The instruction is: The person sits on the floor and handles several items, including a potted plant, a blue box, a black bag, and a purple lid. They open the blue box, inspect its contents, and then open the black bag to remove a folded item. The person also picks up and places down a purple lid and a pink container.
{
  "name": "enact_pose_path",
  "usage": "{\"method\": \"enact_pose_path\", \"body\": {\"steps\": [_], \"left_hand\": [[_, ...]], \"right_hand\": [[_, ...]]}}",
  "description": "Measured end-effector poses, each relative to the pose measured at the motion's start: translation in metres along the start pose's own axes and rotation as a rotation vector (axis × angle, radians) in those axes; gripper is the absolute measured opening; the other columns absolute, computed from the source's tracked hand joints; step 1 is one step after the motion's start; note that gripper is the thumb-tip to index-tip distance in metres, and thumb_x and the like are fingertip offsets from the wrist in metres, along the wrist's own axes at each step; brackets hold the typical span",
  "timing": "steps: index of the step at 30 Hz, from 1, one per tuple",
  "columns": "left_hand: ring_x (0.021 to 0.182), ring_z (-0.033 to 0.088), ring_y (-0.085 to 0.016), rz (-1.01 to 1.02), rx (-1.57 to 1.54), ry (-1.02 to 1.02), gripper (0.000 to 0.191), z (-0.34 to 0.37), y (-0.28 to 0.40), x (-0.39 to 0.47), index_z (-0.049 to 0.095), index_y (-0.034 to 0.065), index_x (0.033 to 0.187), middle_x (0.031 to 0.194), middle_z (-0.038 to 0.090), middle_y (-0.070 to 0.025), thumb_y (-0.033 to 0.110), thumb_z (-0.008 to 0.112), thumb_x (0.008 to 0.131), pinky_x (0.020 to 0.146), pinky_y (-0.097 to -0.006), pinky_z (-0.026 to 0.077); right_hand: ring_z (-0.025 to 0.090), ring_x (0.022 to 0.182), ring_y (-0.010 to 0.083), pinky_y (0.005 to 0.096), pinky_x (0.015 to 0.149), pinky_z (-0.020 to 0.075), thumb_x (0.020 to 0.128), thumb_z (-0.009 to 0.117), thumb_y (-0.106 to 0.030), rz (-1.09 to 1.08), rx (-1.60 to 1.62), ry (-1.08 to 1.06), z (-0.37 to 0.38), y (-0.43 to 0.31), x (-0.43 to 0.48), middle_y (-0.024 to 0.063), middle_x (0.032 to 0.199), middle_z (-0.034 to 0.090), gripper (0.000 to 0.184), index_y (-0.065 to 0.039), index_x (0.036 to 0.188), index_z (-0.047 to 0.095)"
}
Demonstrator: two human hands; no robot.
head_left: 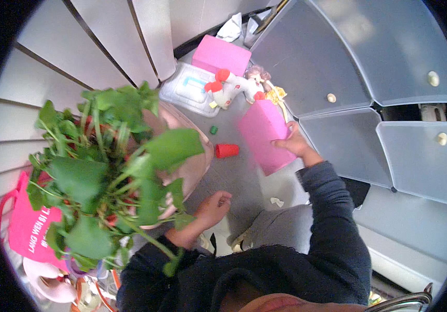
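My right hand point(296, 141) grips the edge of a pink box point(262, 136), which is tilted above the floor and slightly blurred. Its thumb presses on the near face; the other fingers are partly hidden. My left hand point(213, 209) hangs loosely curled beside the plant leaves, with nothing seen in it and a gap between thumb and fingers. Between the hands and the far end lie a red plastic cup point(227, 150) on its side and a small green cylinder point(214, 130). Just beyond the held box are a grey-and-red plush toy point(233, 91) and a doll with a yellow skirt point(275, 94).
A second pink box point(222, 54) stands behind a whitish plastic lid point(188, 89). Translucent cabinet doors point(344, 144) line the right side. Leafy potted greenery point(87, 175) crowds the left above a pale pink rounded surface point(194, 156). A pink bag point(32, 230) bears writing.
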State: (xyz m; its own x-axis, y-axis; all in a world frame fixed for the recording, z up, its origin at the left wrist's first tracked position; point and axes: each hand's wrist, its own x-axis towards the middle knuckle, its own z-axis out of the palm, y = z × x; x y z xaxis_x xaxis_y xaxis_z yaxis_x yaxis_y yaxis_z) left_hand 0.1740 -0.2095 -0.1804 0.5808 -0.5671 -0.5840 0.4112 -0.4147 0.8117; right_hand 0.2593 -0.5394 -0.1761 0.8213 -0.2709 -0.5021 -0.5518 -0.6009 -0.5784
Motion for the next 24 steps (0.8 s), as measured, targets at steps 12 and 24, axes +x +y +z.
{"method": "enact_pose_path", "body": {"steps": [12, 24], "left_hand": [[0.105, 0.050, -0.023, 0.011, -0.128, -0.173, 0.036, -0.038, -0.003, 0.001, 0.045, 0.0032, 0.115, 0.110, 0.053, -0.0128, 0.019, 0.052, 0.083, 0.087, -0.0362, 0.041], [0.105, 0.048, -0.025, -0.330, -0.786, 0.255, 0.060, -0.051, 0.081, -0.031, 0.034, 0.0065, 0.126, 0.118, 0.046, -0.0124, 0.044, 0.050, 0.082, 0.086, -0.0392, 0.041]], "right_hand": [[0.050, 0.096, 0.0240, 0.0332, 0.086, 0.0392, 0.051, 0.080, -0.024, -0.314, -0.059, 0.054, -0.106, -0.149, 0.106, 0.0136, 0.103, 0.052, 0.080, -0.006, 0.116, 0.037], [0.056, 0.089, 0.0194, 0.0313, 0.079, 0.0434, 0.062, 0.070, -0.007, -0.264, 0.242, -0.382, -0.021, -0.163, 0.365, 0.0076, 0.097, 0.060, 0.041, -0.010, 0.099, 0.055]]}}
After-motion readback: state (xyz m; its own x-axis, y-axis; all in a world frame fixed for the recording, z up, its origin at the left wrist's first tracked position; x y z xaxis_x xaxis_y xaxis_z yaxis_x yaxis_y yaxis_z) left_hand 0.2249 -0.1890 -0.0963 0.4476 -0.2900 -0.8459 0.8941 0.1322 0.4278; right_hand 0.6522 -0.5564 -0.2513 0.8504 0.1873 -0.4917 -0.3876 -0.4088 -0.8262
